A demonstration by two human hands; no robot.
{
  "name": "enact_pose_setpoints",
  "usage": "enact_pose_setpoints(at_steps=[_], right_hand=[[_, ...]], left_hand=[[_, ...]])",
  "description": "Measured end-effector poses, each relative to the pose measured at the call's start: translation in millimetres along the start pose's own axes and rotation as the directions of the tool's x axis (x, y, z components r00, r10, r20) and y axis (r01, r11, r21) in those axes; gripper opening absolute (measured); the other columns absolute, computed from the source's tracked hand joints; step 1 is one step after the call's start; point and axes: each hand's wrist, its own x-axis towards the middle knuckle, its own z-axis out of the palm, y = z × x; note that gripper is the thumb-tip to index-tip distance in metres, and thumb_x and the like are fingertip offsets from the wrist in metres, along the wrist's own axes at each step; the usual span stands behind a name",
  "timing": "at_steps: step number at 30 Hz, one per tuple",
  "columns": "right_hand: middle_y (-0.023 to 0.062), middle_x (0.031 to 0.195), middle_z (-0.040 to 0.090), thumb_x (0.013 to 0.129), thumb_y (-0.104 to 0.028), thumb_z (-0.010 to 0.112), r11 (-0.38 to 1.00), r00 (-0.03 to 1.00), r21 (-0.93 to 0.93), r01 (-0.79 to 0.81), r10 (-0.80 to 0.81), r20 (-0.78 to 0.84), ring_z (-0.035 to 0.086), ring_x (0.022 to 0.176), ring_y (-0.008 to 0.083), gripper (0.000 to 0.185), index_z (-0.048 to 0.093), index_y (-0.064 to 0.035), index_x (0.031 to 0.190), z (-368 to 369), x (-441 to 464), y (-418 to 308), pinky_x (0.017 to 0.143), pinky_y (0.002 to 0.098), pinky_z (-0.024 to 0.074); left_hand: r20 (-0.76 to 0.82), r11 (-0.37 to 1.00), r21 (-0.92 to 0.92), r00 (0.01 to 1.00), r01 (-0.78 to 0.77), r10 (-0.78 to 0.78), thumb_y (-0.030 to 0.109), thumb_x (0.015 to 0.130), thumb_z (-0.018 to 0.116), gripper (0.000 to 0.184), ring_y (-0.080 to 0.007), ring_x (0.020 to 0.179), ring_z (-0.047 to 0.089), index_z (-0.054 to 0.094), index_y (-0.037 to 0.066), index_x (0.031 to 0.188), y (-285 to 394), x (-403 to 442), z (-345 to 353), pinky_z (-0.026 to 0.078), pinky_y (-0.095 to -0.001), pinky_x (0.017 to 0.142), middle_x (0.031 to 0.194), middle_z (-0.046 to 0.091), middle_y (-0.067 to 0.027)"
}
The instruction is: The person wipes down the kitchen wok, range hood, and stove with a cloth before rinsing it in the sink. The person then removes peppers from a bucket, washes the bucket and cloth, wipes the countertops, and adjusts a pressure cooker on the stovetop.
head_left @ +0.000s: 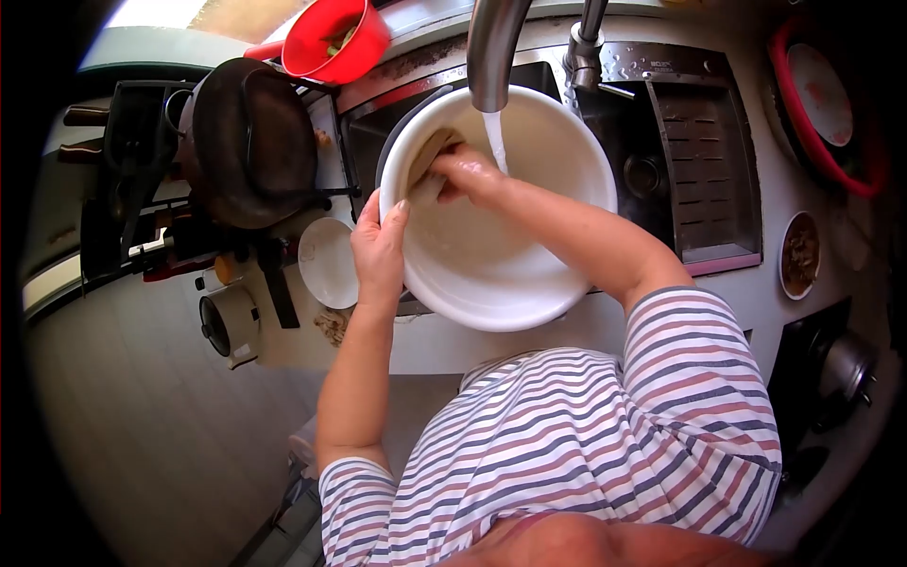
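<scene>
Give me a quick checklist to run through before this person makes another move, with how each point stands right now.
1. Left hand steadying the white bowl: ok, it grips the rim on the left side.
2. Right hand on the pale cloth or sponge: ok, it holds it against the bowl's inner wall.
3. Water landing inside the bowl: ok, it runs from the tap into it.
4. Striped sleeves out of the water: ok, both end well short of the hands.
5. Bowl firmly supported underneath: cannot tell, the bowl hides what bears it.
</scene>
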Motion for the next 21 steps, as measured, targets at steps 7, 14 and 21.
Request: enact_pose_setpoints(at_steps=[7, 14, 21], right_hand=[[0.0074, 0.068, 0.055, 0.081, -0.019, 0.043, 0.983, 0.989, 0.125, 0.135, -0.127, -0.071, 0.052, 0.044, 0.0155, 0.021, 0.053, -0.0033, 0.091, 51.2, -41.5, 1.5, 0.039, 0.0285, 0.0435], [0.0156, 0.082, 0.061, 0.074, -0.024, 0.045, 0.587, 0.906, -0.790, 0.177, 0.216, 0.364, 0.056, 0.079, 0.0326, 0.028, 0.059, -0.0030, 0.084, -14.4, -128.3, 42.7, 0.071, 0.0411, 0.0433], [0.0083, 0.075, 0.060, 0.073, -0.024, 0.059, -0.577, 0.946, -0.749, 0.324, 0.186, 0.266, 0.062, 0.070, 0.0241, 0.016, 0.059, -0.0186, 0.088, -128.4, -133.9, -89.1, 0.057, 0.0367, 0.0495]], left_hand=[[0.011, 1.000, 0.011, 1.000, 0.018, -0.019, 0.018, 0.089, 0.053, 0.028, -0.0058, 0.081, 0.051, 0.054, -0.001, 0.109, 4.1, -2.1, 3.4, 0.042, -0.0194, 0.072, 0.092, 0.059, -0.0015], [-0.030, 0.985, 0.121, 0.991, -0.123, 0.128, 0.014, 0.087, 0.054, 0.028, -0.0063, 0.081, 0.052, 0.055, -0.001, 0.110, 7.9, 9.1, 7.7, 0.042, -0.0198, 0.073, 0.092, 0.060, -0.0018], [0.054, 0.989, 0.118, 0.995, -0.088, 0.082, 0.011, 0.085, 0.053, 0.028, -0.0070, 0.079, 0.054, 0.056, -0.001, 0.110, 10.9, 14.4, 3.6, 0.043, -0.0212, 0.072, 0.092, 0.061, -0.0022]])
